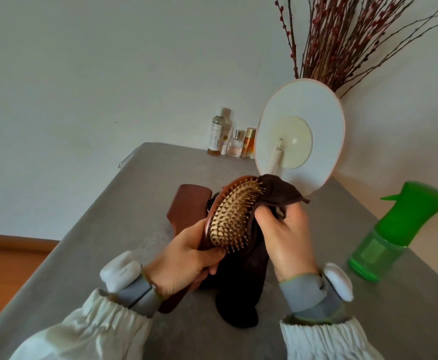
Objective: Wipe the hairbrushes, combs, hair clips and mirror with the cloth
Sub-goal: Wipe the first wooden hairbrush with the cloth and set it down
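Note:
My left hand [184,258] grips the handle of an oval wooden hairbrush [234,216], held tilted above the grey table [108,242] with its pale bristles facing me. A dark brown cloth [241,276] wraps the brush's far rim and right side and hangs down to the table. My right hand [285,237] pinches this cloth against the right edge of the brush. Behind the brush lies a second brown wooden brush [189,203], back up. A round white mirror [301,133] stands farther back with its rear side and stand toward me.
A green spray bottle [392,229] stands on the table to the right. Several cosmetic bottles [231,139] line the far edge by the wall. Dried red-budded branches [342,40] rise behind the mirror. Wooden floor shows at the left.

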The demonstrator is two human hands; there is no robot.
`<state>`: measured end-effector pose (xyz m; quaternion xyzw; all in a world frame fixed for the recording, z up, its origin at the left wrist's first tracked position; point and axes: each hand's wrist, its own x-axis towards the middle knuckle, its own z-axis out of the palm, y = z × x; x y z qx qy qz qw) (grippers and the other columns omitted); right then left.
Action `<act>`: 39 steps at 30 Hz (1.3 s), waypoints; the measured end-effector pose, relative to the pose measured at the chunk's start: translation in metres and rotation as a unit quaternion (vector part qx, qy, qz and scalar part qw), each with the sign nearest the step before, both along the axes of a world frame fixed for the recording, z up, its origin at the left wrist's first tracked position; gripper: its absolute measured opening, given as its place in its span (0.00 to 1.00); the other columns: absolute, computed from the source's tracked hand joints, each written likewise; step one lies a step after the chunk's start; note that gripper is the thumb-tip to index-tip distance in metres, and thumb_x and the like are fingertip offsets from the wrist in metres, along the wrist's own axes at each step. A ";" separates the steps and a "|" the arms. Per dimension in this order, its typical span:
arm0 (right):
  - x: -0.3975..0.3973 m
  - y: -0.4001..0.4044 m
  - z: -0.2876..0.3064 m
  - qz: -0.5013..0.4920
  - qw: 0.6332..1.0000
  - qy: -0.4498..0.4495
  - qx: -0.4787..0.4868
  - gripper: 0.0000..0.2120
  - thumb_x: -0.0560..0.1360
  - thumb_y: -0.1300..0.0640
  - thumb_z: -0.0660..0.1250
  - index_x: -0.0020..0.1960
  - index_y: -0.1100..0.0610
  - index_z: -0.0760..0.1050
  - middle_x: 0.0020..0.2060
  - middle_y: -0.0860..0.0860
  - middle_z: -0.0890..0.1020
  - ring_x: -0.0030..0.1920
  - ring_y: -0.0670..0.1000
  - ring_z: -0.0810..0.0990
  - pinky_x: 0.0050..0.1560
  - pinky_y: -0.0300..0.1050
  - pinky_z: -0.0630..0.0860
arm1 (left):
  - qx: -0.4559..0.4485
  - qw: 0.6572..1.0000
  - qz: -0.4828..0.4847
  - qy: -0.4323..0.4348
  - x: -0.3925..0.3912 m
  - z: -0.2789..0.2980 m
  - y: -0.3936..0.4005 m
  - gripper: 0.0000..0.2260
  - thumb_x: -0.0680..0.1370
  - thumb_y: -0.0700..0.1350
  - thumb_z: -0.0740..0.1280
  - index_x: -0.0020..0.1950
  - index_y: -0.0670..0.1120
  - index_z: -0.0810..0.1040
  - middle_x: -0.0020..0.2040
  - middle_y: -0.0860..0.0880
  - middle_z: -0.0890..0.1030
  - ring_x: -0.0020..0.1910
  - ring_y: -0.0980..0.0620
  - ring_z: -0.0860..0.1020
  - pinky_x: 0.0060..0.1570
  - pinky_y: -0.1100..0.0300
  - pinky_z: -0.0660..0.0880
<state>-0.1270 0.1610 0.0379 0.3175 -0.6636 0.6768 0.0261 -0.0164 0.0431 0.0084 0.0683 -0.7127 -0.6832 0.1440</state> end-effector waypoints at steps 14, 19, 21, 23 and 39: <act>0.001 0.003 0.007 -0.041 0.997 0.011 0.066 0.14 0.72 0.63 0.65 0.53 0.48 0.73 0.48 0.41 0.79 0.50 0.40 0.78 0.56 0.41 0.71 | -0.002 0.999 -0.003 -0.033 -0.002 0.003 0.010 0.20 0.77 0.34 0.63 0.37 0.61 0.74 0.27 0.47 0.72 0.20 0.53 0.62 0.23 0.63 0.59; 0.006 -0.003 0.001 -0.183 0.977 0.070 0.087 0.19 0.70 0.53 0.59 0.58 0.59 0.74 0.47 0.54 0.81 0.50 0.56 0.78 0.49 0.42 0.67 | -0.021 0.999 0.019 -0.032 -0.002 0.002 0.012 0.17 0.77 0.34 0.64 0.39 0.57 0.74 0.26 0.47 0.72 0.19 0.54 0.63 0.21 0.65 0.59; 0.003 -0.001 0.000 -0.117 0.987 0.028 0.106 0.14 0.73 0.56 0.62 0.59 0.53 0.73 0.51 0.48 0.79 0.56 0.53 0.77 0.55 0.42 0.69 | -0.028 0.998 0.029 -0.046 -0.001 0.001 0.009 0.13 0.77 0.34 0.63 0.41 0.53 0.72 0.26 0.47 0.72 0.19 0.54 0.63 0.21 0.65 0.60; -0.001 0.001 0.000 -0.015 0.994 -0.032 0.099 0.15 0.70 0.57 0.65 0.56 0.46 0.73 0.53 0.43 0.80 0.57 0.46 0.78 0.61 0.47 0.72 | -0.029 0.997 0.031 -0.057 0.000 0.000 0.006 0.11 0.77 0.34 0.63 0.42 0.50 0.71 0.26 0.47 0.72 0.20 0.54 0.63 0.21 0.65 0.60; 0.010 -0.005 0.008 -0.134 0.990 -0.041 -0.024 0.12 0.77 0.63 0.61 0.43 0.45 0.71 0.44 0.39 0.76 0.45 0.38 0.74 0.47 0.32 0.68 | 0.085 0.991 -0.083 -0.059 0.001 0.003 0.009 0.08 0.77 0.33 0.64 0.44 0.44 0.69 0.29 0.42 0.73 0.19 0.53 0.62 0.20 0.67 0.62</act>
